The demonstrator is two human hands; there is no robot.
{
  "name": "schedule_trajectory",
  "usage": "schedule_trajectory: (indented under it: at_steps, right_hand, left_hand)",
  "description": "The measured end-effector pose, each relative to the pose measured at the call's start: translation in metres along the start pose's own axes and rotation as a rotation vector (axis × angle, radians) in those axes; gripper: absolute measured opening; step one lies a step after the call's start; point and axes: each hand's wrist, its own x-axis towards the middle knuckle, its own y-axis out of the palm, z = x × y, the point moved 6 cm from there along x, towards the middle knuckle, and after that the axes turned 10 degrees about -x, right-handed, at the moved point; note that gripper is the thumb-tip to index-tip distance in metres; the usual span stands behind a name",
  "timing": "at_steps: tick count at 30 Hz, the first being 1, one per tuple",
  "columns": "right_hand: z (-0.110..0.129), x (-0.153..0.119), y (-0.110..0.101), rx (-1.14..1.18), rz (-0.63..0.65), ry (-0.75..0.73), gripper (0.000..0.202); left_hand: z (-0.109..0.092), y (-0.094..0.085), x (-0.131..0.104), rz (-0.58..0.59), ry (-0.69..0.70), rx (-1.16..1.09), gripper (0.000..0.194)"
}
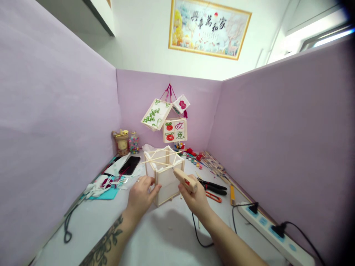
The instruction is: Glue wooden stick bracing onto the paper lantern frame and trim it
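A box-like frame of pale wooden sticks with white panels stands on the table, with thin sticks crossing over its top. My left hand grips its near left corner post, thumb on the front and fingers round the side. In my right hand is a beige glue gun, its nozzle at the frame's top right edge. A dark cord hangs below my right hand. The glue gun hides part of the right panel.
On the right lie black-handled pliers, an orange tool, a yellow cutter and a power strip. At left are a black phone and white cords. Decorated panels hang at the back.
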Motion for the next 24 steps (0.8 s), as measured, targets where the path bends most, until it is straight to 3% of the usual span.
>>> schedule_trajectory:
  at_steps: [5, 8, 10, 12, 17, 24]
  right_hand:
    - [-0.016, 0.0, 0.013, 0.485, 0.193, 0.154, 0.032]
    - [-0.029, 0.005, 0.001, 0.743, 0.006, 0.181, 0.032]
    - [-0.042, 0.008, -0.006, 0.84, -0.174, 0.257, 0.027]
    - [-0.053, 0.01, -0.003, 0.933, -0.249, 0.364, 0.026]
    - [-0.058, 0.016, 0.016, 1.08, -0.175, 0.448, 0.025]
    - [-0.06, 0.013, 0.008, 1.222, -0.239, 0.49, 0.018]
  left_hand:
    - [-0.001, 0.0, 0.0, 0.003, 0.013, 0.007, 0.022]
    - [-0.002, 0.0, 0.0, 0.002, 0.015, 0.013, 0.022]
    - [-0.002, 0.0, 0.0, -0.001, 0.019, 0.014, 0.022]
    - [-0.002, 0.0, 0.0, -0.001, 0.026, 0.014, 0.022]
    - [-0.002, 0.0, 0.0, -0.016, 0.045, 0.03, 0.023]
    - [-0.009, 0.002, -0.002, -0.044, 0.131, 0.106, 0.022]
